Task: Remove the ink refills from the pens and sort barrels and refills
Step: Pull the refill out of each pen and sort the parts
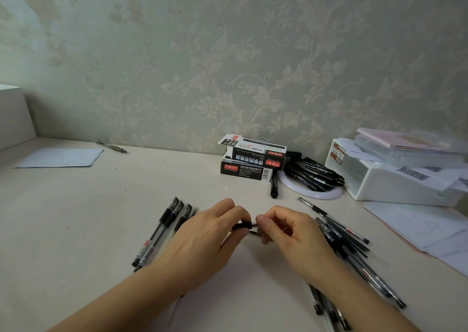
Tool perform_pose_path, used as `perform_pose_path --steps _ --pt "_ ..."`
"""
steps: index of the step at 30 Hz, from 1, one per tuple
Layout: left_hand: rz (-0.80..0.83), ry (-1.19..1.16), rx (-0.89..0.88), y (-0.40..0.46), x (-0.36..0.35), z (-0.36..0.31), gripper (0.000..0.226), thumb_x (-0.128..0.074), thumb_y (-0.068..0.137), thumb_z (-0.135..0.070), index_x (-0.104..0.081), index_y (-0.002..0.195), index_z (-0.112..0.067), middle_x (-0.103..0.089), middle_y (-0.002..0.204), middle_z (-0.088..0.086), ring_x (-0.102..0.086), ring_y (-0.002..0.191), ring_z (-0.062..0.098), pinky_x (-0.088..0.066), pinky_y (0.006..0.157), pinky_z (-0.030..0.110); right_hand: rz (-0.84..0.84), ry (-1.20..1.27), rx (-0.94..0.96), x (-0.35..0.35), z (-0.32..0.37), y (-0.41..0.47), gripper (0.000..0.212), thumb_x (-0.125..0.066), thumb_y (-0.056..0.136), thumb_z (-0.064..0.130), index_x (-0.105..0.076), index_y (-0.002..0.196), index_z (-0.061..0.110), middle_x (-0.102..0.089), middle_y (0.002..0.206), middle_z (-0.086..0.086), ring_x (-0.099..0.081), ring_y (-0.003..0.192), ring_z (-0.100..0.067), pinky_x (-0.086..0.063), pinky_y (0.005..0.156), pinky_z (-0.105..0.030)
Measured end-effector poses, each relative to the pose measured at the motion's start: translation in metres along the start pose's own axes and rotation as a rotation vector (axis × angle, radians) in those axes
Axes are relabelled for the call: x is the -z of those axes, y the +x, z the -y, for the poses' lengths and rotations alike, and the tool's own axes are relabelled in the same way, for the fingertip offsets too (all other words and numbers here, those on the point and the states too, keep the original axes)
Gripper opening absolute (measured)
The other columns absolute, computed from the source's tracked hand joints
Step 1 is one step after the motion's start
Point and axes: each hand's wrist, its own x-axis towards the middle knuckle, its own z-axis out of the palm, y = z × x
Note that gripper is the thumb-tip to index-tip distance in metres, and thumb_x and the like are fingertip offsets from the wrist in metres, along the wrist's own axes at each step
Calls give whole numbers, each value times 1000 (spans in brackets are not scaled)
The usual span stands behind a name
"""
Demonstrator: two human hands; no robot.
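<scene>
Above the counter [101, 205], at the middle of your view, your two hands meet on one pen [243, 226]. Your left hand [210, 233] curls round its black grip end, and your right hand [291, 233] pinches the silvery tip section between thumb and fingers. The pen's long axis runs left to right, tip toward your right hand. Left of your left hand a row of pens [162, 230] lies side by side, running from near left to far right. Under and beyond your right wrist a loose heap of pens [349, 245] lies crisscrossed. Farther back, two stacked pen boxes [250, 160] sit beside a pile of black markers [314, 173].
</scene>
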Motion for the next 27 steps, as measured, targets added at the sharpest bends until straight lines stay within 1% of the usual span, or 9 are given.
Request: perform_pose_path --steps 3,7,9,11,15,18,20,25,27 --pt "3 0 1 0 0 -2 12 -44 97 -39 -53 103 -33 -45 92 -15 -43 63 9 -44 56 32 -4 1 -5 1 1 0 35 -52 89 55 -67 72 28 -70 69 7 -65 69 -16 -53 74 -39" --pt "-11 -8 19 1 1 -1 13 -45 97 -39 -55 103 -34 -46 93 -16 -42 60 0 -39 55 24 31 10 39 2 0 2 10 -65 89 41 -68 85 32 -72 82 14 -62 73 -3 -45 64 -16" --pt "-4 -11 17 0 1 -1 13 -45 97 -40 -54 104 -35 -46 94 -17 -43 60 -1 -38 55 22 49 3 44 2 -1 1 11 -64 92 35 -67 83 31 -71 79 10 -63 74 -7 -50 69 -26" --pt "1 -12 9 0 0 -2 12 -45 97 -40 -54 104 -35 -45 94 -17 -44 62 4 -42 56 25 51 -4 28 1 0 0 22 -57 94 42 -66 79 28 -69 73 7 -65 74 -13 -53 76 -39" --pt "-16 -19 16 0 -1 -1 12 -45 97 -40 -54 103 -34 -45 93 -16 -44 64 7 -45 58 30 26 37 34 1 2 0 32 -52 87 56 -67 81 29 -71 77 11 -65 74 -6 -54 77 -34" --pt "-33 -52 28 0 -1 1 14 -46 97 -39 -56 104 -33 -45 92 -18 -45 65 0 -44 59 25 36 49 35 1 1 1 10 -64 90 42 -67 88 33 -72 84 13 -66 80 -8 -52 77 -37" --pt "-31 -65 19 1 -2 1 16 -47 97 -38 -59 106 -32 -44 92 -18 -46 66 2 -44 60 25 47 37 43 1 0 2 11 -63 94 33 -66 84 32 -71 79 11 -65 77 -8 -52 77 -38" --pt "-54 -65 -9 2 1 -1 15 -53 96 -34 -63 104 -28 -48 91 -16 -49 66 10 -45 58 32 63 43 48 0 0 0 23 -56 97 34 -63 76 27 -61 64 9 -56 65 -3 -45 67 -15" --pt "-66 -69 -6 2 2 -1 14 -55 95 -33 -64 102 -27 -49 90 -15 -50 66 10 -46 59 32 55 46 41 0 1 1 23 -56 97 35 -64 77 27 -63 66 9 -57 66 -3 -47 68 -19"
